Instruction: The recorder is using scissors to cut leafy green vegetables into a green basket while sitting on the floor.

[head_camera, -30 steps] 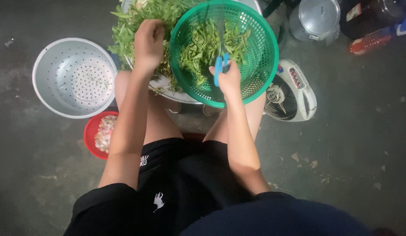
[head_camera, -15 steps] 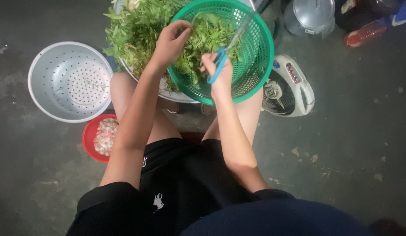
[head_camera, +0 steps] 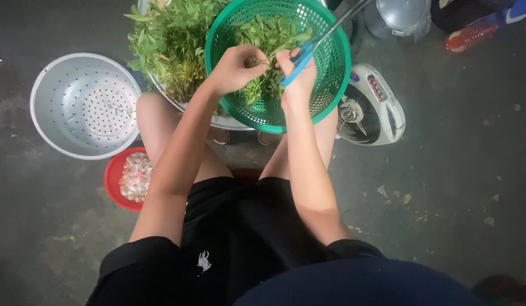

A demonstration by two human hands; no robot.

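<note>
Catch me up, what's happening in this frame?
A seated person trims leafy greens over a round green plastic basket. The left hand pinches a thin green stem; the right hand holds blue-handled scissors beside it. More greens are piled behind. A perforated white metal colander sits on the floor at left.

Top centre: plastic basket [head_camera: 331,62] with cut greens [head_camera: 268,39] in it, overlapping a tray [head_camera: 229,122] piled with leafy stalks [head_camera: 167,45] on its left. Colander [head_camera: 84,105] at left, bowl [head_camera: 113,178] below it, small fan [head_camera: 370,105] right of basket.
</note>
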